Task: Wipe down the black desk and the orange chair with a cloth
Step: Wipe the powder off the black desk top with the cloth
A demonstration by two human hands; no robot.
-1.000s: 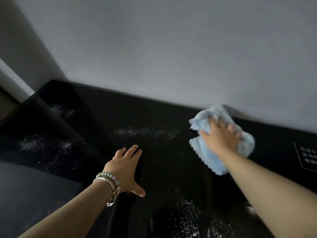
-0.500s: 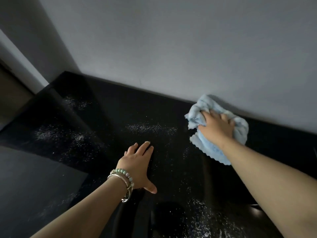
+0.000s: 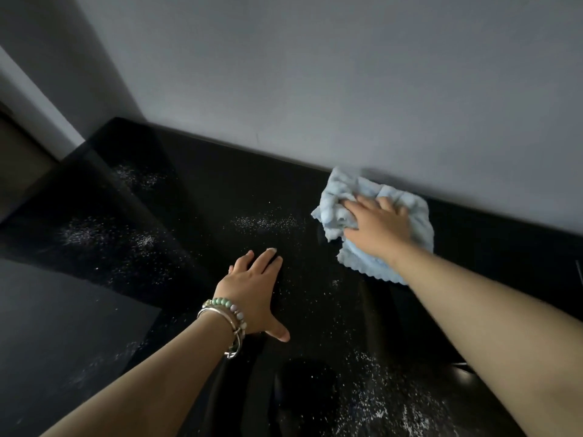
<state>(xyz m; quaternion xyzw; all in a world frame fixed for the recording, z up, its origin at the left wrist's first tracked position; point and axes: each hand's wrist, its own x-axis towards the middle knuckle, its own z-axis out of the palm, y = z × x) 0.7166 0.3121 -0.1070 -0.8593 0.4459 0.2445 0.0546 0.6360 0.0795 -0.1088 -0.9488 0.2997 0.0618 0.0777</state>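
Note:
The glossy black desk fills the lower half of the view and runs up to a grey wall. White dust patches speckle its surface. My right hand presses flat on a crumpled light blue cloth near the desk's back edge, close to the wall. My left hand rests palm down on the desk at the centre, fingers spread, holding nothing; bead and metal bracelets circle its wrist. The orange chair is not in view.
The grey wall stands directly behind the desk. A paler wall edge rises at the far left corner. More dust lies at the left and along the near edge.
My right hand has pushed the cloth further back toward the wall and a little to the left. My left hand stays planted on the desk. The view has shifted slightly.

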